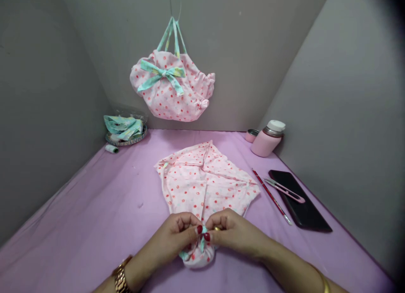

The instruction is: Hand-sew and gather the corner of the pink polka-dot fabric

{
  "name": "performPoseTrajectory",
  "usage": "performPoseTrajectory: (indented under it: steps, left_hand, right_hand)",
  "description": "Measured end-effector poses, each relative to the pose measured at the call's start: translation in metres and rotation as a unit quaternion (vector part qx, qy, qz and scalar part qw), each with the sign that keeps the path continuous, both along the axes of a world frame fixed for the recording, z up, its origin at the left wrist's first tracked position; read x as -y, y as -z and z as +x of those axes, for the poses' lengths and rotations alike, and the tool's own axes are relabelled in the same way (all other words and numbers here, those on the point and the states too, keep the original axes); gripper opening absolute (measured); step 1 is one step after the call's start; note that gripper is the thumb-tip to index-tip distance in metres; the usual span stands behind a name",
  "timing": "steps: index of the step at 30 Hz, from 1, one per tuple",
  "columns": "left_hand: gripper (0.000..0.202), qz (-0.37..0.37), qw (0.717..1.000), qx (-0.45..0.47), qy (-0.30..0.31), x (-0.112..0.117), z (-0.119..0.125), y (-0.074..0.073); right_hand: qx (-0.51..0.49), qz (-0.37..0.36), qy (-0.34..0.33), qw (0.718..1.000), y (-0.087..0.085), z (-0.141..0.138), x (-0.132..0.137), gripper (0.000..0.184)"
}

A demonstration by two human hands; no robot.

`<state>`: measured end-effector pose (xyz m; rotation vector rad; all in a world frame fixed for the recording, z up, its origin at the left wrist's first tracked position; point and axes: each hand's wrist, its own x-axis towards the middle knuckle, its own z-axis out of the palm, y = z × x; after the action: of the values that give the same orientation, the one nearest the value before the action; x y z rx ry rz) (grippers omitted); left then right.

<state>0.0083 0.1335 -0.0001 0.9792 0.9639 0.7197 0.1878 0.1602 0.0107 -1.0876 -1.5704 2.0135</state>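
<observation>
A pink cloth piece with red dots [186, 189] lies spread on the table, its near end gathered and puffed out below my hands. Around that gathered end runs a mint-green fabric strip [203, 243]. My left hand [182, 232] pinches the strip between thumb and forefinger. Close beside it, nearly touching, my right hand [230, 232] also has thumb and forefinger closed on the strip. The fingers partly hide the spot where the strip crosses itself, so I cannot tell whether it is knotted.
A matching sewn piece with a green bow [171, 88] hangs at the back wall. Green strips [125, 126] fill a tray at back left, near a thread spool [111, 149]. On the right are a pink bottle [265, 142], red pencil [272, 196], thread snips [286, 191] and black flat object [308, 213].
</observation>
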Motion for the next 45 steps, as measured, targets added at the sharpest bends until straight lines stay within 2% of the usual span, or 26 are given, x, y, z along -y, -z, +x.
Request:
performPoseTrajectory:
  steps: [5,9,14,23,27,31,35,39,45]
  left_hand:
    - [0.035,0.012,1.000,-0.011,-0.004,0.000,-0.001,0.001]
    - [0.036,0.013,1.000,-0.016,-0.004,-0.001,0.000,0.001]
    - [0.034,0.008,1.000,-0.020,-0.004,-0.002,0.000,0.001]
    - [0.032,0.008,0.999,-0.040,0.003,-0.003,-0.002,0.003]
    - [0.031,-0.005,0.999,-0.037,-0.020,-0.003,-0.001,0.003]
    - [0.031,-0.018,0.999,-0.036,-0.030,-0.004,-0.001,0.004]
    - [0.029,-0.022,0.999,-0.037,-0.031,-0.005,-0.001,0.005]
    - [0.027,-0.022,0.999,-0.040,-0.029,-0.004,-0.001,0.005]
    - [0.027,-0.024,0.998,-0.053,-0.028,-0.003,-0.001,0.001]
  right_hand:
    - [-0.030,-0.047,0.052,0.997,0.005,-0.003,0.001,0.030]
    - [-0.069,-0.101,0.029,0.992,0.008,-0.001,0.001,0.035]
    - [-0.064,-0.100,0.041,0.992,0.008,-0.001,0.000,0.034]
    - [-0.006,0.020,0.018,1.000,0.004,0.001,-0.001,0.029]
    - [0.026,0.150,0.032,0.988,-0.006,0.009,-0.003,0.013]
    - [0.100,0.250,0.012,0.963,-0.017,0.012,-0.002,0.014]
    - [0.150,0.290,-0.035,0.945,-0.019,0.013,0.001,0.018]
    - [0.188,0.328,-0.055,0.924,-0.022,0.014,0.004,0.019]
    - [0.179,0.317,-0.071,0.929,-0.022,0.015,0.005,0.021]
